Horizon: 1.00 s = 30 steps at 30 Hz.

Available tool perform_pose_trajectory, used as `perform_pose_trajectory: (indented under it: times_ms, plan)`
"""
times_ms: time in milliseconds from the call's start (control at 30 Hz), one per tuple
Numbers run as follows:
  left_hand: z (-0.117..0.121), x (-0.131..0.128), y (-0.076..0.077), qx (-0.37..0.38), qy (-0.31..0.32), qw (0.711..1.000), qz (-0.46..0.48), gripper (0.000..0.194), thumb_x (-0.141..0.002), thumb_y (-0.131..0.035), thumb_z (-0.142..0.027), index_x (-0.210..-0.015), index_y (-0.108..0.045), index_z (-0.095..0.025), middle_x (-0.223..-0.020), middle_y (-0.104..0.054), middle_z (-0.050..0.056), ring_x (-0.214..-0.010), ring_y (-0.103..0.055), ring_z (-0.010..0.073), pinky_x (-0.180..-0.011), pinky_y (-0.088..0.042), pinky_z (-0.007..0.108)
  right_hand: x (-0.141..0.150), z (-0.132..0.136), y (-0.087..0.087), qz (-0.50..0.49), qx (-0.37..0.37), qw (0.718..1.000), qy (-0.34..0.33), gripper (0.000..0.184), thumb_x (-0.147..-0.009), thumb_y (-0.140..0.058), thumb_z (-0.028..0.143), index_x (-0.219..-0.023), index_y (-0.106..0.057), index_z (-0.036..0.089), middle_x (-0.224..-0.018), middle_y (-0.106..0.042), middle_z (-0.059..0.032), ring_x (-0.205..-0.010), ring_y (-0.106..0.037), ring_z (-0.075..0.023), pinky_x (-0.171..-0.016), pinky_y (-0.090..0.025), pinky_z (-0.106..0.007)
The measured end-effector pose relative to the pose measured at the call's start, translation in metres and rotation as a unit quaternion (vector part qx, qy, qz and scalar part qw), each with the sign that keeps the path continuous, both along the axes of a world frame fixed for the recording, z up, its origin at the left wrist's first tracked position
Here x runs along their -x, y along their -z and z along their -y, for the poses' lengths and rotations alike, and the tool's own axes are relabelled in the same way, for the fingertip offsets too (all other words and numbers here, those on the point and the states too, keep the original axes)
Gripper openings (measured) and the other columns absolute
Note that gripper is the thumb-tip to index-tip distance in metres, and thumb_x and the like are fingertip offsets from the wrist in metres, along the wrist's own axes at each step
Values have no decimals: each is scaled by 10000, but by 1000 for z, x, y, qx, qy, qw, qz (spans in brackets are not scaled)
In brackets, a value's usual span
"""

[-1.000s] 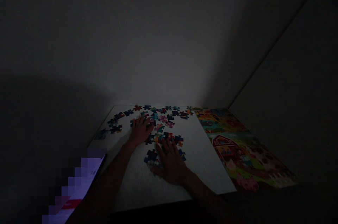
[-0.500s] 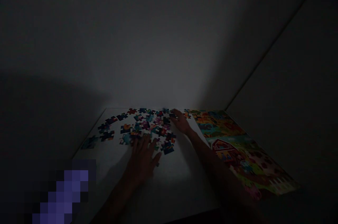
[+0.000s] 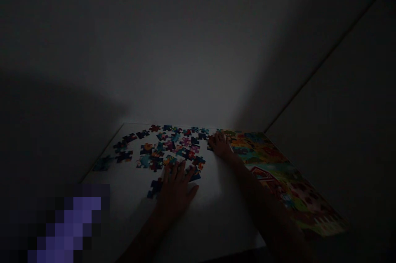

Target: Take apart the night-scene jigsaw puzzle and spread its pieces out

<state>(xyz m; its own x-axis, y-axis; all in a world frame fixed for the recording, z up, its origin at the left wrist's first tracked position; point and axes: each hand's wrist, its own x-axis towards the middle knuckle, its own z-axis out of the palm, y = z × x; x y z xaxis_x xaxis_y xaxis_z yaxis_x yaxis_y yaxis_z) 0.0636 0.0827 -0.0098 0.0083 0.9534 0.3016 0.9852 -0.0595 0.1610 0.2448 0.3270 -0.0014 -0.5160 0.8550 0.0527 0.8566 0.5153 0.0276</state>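
Many colourful jigsaw pieces [image 3: 169,145] lie loose and face up on a white tabletop [image 3: 216,197]. My left hand [image 3: 175,186] rests palm down at the near edge of the spread, its fingers apart and the fingertips over some pieces. Just left of it lies a dark blue jigsaw piece [image 3: 154,188]. Farther back on the right, my right hand [image 3: 220,145] is flat with its fingers stretched out, over pieces beside a picture sheet. What lies under both palms is hidden. The scene is very dim.
To the right, a colourful picture sheet [image 3: 297,186] with a red barn and farm animals covers that side of the table. A pale wall [image 3: 185,69] rises behind the table. At lower left, a pixelated purple patch [image 3: 69,221] hides part of the view.
My left hand has shifted right and slightly nearer, and a dark blue piece now shows at its left. My right hand has moved right, towards the picture sheet, with its fingers more spread.
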Motion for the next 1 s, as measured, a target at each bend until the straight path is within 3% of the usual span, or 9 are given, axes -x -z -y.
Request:
perform_pose_trajectory:
  times_ms: [233,400,567,700,833,1000]
  plan:
    - [15,23,-7,30,-72,997,-5,551,-946,-490,-532,-1451,-504,-312,-1570,-399,109,-1456,-335,384,-1176,-169,666,1,53,5,-57,29,997,46,700,-1011,-266,586,-1565,-278,159,-1613,-279,-210,-1514,-198,-322,-1180,-176,-577]
    - [27,43,-6,54,-95,994,4,601,-944,-457,-580,-1476,-472,-301,-1576,-387,127,-1478,-249,423,-1161,-179,677,-9,89,10,-68,20,997,40,740,-992,-287,630,-1579,-242,181,-1624,-269,-183,-1520,-184,-313,-1189,-202,-562]
    - [31,46,-8,31,-150,988,-6,588,-955,-444,-546,-1476,-474,-275,-1576,-382,149,-1482,-239,428,-1167,-163,661,-20,129,15,-91,25,995,35,737,-993,-307,607,-1587,-231,178,-1626,-265,-179,-1518,-178,-332,-1193,-212,-573]
    - [20,43,-14,27,-183,983,-16,582,-966,-415,-515,-1467,-488,-228,-1561,-391,192,-1466,-275,443,-1151,-177,672,-27,164,20,-104,18,994,3,811,-945,-373,680,-1589,-233,207,-1637,-243,-155,-1519,-162,-347,-1200,-195,-596]
    - [0,40,-20,47,-213,976,-21,596,-976,-397,-486,-1471,-477,-165,-1553,-383,238,-1464,-293,425,-1150,-204,646,-28,192,22,-122,11,992,-36,751,-950,-425,639,-1581,-259,266,-1628,-281,-130,-1517,-182,-337,-1193,-214,-614]
    - [-27,41,-24,64,-165,984,0,582,-989,-388,-464,-1486,-451,-168,-1561,-391,205,-1473,-301,376,-1185,-173,603,-18,215,7,-144,8,981,-133,643,-1007,-418,473,-1589,-182,334,-1635,-277,-70,-1523,-188,-281,-1203,-247,-567]
